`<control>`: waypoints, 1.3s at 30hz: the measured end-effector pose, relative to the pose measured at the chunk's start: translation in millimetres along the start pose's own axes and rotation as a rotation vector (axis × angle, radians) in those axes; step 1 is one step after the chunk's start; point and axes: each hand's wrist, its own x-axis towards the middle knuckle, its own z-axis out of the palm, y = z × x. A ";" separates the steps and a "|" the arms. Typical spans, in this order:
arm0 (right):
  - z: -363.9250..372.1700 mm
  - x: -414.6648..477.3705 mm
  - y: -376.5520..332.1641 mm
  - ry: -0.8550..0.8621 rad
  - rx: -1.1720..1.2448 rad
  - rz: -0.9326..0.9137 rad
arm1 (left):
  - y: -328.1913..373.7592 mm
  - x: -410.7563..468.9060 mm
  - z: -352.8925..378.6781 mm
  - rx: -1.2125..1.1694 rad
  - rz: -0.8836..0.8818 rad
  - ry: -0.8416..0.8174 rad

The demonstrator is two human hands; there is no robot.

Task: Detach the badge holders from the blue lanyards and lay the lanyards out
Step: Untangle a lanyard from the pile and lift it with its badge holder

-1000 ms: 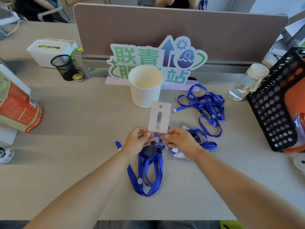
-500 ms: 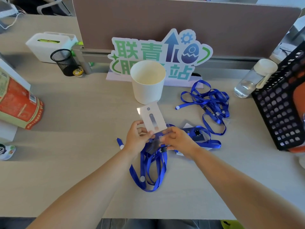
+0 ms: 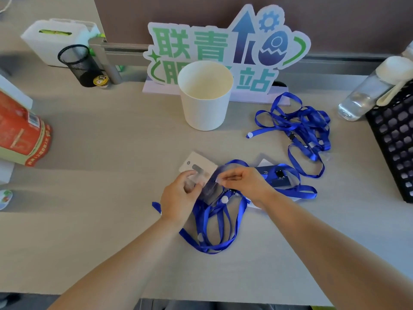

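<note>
At the far left of the counter [image 3: 93,175], a red package [image 3: 20,130] is cut off by the frame edge. Behind it stand a white box [image 3: 55,39] and a black mesh cup [image 3: 78,66].

My left hand [image 3: 178,198] is curled, fingers closed on the near end of the badge holder [image 3: 199,168]. The holder is clear plastic over a white card; its long axis runs from my fingers up and to the left, tilted away from me. Its lower part is blurred and partly hidden behind my fingers.

A white cup [image 3: 205,97] stands behind the holder, masking part of the sign [image 3: 228,45].

My right hand [image 3: 243,182] is pinched shut on a clear tab at the holder's near edge, just right of my left hand. Whether the clip is released, I cannot tell.

The blue lanyard [image 3: 214,224] attached here hangs in loose loops below both hands toward me. Further holders [image 3: 277,175] lie partly hidden under my right hand. A tangled lanyard pile [image 3: 299,126] lies farther right, apart from my hands. A bottle [image 3: 366,92] and black crate [image 3: 395,139] are cropped at the right edge.
</note>
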 end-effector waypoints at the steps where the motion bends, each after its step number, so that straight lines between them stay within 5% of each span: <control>1: 0.0 2.5 1.3 -0.005 -0.007 0.001 | -2.0 0.8 -0.1 0.055 0.051 0.006; 5: -1.5 10.9 4.6 0.035 -0.124 0.001 | -5.3 21.0 4.2 0.234 0.626 -0.005; 7: -4.0 12.6 4.6 0.048 -0.165 -0.013 | -9.1 35.6 10.4 0.314 0.780 -0.103; 11: -10.1 12.4 4.8 0.023 -0.106 -0.041 | -9.7 51.3 15.7 0.399 0.753 -0.257; 17: -14.9 18.1 13.1 -0.013 0.059 -0.086 | -19.8 52.6 22.8 0.081 0.751 -0.139; 24: -9.8 26.1 27.0 0.011 0.014 -0.221 | -36.3 51.0 39.2 0.075 0.929 0.144; 39: 3.1 24.2 54.5 0.101 -0.222 -0.586 | -30.8 29.6 36.5 -0.073 0.635 0.011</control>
